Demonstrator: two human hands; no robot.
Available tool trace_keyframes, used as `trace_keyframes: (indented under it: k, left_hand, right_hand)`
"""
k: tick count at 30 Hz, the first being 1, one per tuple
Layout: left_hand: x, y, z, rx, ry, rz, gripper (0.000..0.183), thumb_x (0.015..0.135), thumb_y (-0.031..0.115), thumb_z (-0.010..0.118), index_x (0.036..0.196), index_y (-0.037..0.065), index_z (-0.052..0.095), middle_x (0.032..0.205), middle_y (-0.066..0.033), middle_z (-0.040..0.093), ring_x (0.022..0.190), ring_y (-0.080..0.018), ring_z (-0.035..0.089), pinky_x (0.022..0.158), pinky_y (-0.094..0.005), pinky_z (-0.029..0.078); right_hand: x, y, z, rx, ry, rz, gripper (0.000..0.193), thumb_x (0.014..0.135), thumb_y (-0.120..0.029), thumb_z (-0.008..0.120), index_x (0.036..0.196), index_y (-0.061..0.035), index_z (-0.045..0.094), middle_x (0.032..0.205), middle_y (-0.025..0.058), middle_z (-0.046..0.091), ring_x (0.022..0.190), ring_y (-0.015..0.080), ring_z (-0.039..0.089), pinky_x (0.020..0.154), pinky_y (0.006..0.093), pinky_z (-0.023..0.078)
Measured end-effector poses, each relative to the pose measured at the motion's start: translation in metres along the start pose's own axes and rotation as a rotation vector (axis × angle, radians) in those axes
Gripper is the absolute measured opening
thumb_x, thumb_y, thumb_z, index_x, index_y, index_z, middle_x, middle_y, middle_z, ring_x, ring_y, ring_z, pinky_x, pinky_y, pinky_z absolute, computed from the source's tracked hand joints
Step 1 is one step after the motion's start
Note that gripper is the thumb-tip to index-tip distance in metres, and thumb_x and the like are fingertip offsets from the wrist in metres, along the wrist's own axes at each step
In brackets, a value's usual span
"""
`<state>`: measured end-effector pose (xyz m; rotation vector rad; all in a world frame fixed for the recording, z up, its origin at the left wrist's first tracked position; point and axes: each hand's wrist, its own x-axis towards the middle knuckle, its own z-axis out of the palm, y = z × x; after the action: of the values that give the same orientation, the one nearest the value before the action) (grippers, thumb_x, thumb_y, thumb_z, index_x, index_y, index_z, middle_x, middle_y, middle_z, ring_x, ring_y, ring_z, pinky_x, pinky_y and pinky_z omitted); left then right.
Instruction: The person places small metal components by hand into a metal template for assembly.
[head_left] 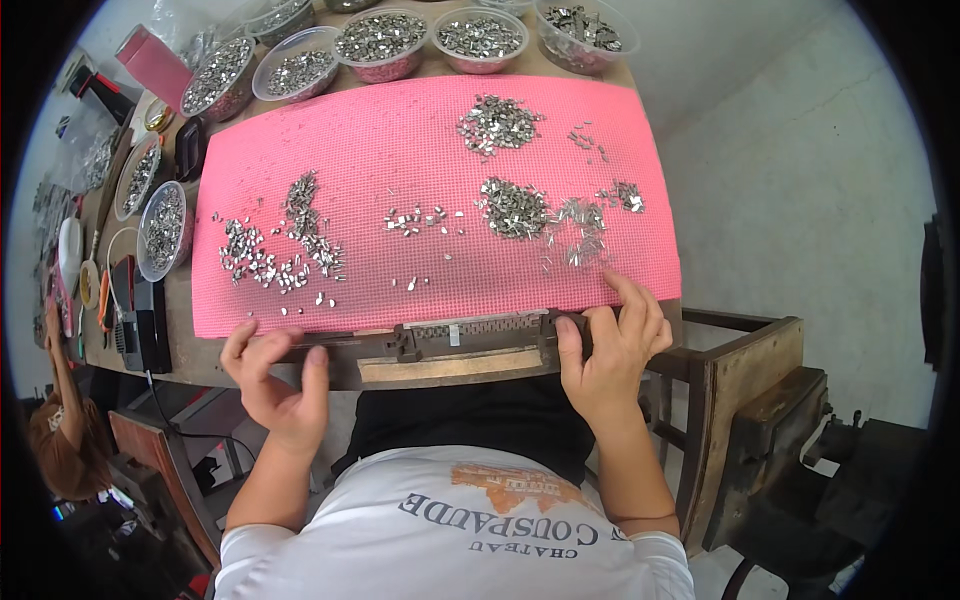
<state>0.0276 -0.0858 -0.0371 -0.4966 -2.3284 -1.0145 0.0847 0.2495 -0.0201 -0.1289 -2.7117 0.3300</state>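
Note:
A dark, long metal fixture [480,328] with a row of small slots lies along the front edge of the pink textured mat [350,130]. My left hand [275,385] is at the mat's front left edge, fingers apart and thumb away from them, with nothing seen in it. At the fixture's right end is the thumb of my right hand [615,350]. Its index finger reaches over the mat toward a loose scatter of thin, clear-looking pins [583,235]; its fingers are apart. Small silvery metal pieces [515,208] lie in a heap just left of those pins.
More metal pieces [498,124] and a spread [265,260] of them lie on the mat. Clear tubs [380,45] filled with such pieces line the back and left. A black device [143,315] stands at left. A wooden stand [745,370] is at right, a co-worker [65,440] far left.

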Motion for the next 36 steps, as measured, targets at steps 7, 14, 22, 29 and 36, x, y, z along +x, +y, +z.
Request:
trace_keyframes:
  k: [7,14,22,29,36]
  left_hand:
    - [0.046,0.067,0.059,-0.185,-0.370,0.152,0.050,0.071,0.003,0.086,0.120,0.007,0.075,0.100,-0.0064,0.074,0.093,-0.0257,0.067,0.087,-0.0399,0.048]
    - [0.055,0.070,0.078,-0.226,-0.468,0.308,0.060,0.071,-0.007,0.081,0.129,0.006,0.072,0.088,-0.0039,0.072,0.076,-0.0231,0.067,0.071,-0.0354,0.049]
    - [0.052,0.061,0.082,-0.225,-0.409,0.334,0.059,0.073,-0.005,0.070,0.132,0.006,0.073,0.092,-0.0043,0.075,0.074,-0.0175,0.066,0.070,-0.0324,0.050]
    - [0.056,0.064,0.080,-0.358,-0.392,0.237,0.054,0.074,-0.009,0.075,0.126,0.001,0.074,0.097,-0.0083,0.077,0.079,-0.0205,0.070,0.071,-0.0346,0.054]
    - [0.104,0.061,0.014,-1.645,-0.401,-0.142,0.010,0.093,0.025,0.075,0.100,0.018,0.079,0.080,-0.0090,0.077,0.114,-0.0403,0.068,0.117,-0.0640,0.028]
  right_hand:
    - [0.001,-0.009,0.002,0.095,0.061,-0.019,0.025,0.085,-0.018,0.078,0.106,-0.0077,0.071,0.125,0.0074,0.066,0.117,0.0275,0.058,0.098,0.0475,0.028]
    - [0.011,-0.018,0.005,0.346,-0.051,-0.120,0.029,0.081,-0.013,0.080,0.110,-0.0131,0.075,0.117,0.0005,0.069,0.114,0.0242,0.061,0.095,0.0464,0.028]
    - [0.020,-0.015,0.011,0.436,-0.004,-0.098,0.019,0.080,-0.017,0.085,0.097,-0.0138,0.078,0.099,-0.0042,0.073,0.106,0.0227,0.064,0.094,0.0452,0.027]
    - [0.033,-0.010,-0.003,0.554,0.015,-0.099,0.016,0.082,-0.016,0.084,0.095,-0.0132,0.076,0.093,-0.0024,0.073,0.101,0.0222,0.066,0.092,0.0393,0.030]
    - [0.086,0.005,-0.015,0.509,0.057,-0.005,0.007,0.093,-0.015,0.073,0.099,-0.0113,0.072,0.095,0.0021,0.073,0.091,0.0200,0.067,0.093,0.0381,0.034]
